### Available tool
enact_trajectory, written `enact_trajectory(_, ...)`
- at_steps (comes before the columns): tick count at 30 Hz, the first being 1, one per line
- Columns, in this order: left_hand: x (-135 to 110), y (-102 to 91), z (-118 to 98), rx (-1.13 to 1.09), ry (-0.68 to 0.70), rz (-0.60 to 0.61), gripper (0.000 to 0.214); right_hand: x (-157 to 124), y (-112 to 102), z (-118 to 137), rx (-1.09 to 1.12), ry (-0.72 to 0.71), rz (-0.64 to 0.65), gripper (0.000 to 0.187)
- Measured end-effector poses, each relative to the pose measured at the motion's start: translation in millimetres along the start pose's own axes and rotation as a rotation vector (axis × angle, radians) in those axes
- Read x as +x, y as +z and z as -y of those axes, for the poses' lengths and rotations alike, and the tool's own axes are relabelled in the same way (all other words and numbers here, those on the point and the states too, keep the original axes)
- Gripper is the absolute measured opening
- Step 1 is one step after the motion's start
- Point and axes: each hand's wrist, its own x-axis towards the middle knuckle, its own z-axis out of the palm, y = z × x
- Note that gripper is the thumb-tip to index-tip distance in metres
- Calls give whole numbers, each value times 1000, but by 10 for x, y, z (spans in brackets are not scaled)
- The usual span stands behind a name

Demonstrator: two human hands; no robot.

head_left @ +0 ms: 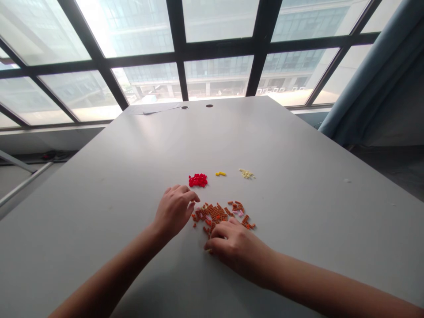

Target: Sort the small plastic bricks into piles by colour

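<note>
Brown building bricks (217,213), with a few orange and pink ones among them, lie in a loose heap on the table. At the heap's left edge is my left hand (175,208), its thumb and index finger brought together; whatever is between them is too small to make out. My right hand (236,245) rests over the near side of the heap and covers part of it. Its thumb and fingers are closed at a small cream building brick (208,251), which shows just below the fingertips.
Beyond the heap sit a pile of red bricks (198,180), a couple of yellow bricks (221,174) and a scatter of cream bricks (246,173). The white table (298,185) reaches toward windows, with two round holes near its far edge. A blue curtain (367,79) hangs at the right.
</note>
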Motion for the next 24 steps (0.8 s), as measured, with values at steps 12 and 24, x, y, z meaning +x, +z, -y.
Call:
enact_trajectory(12,34,34,18,-50,8,-12,7,-35,-40,-4,-117,36,108,12)
enact_trajectory(24,75,-33,-74,22,-4,140,10,-49,-233,-170,-120,126,-63,13)
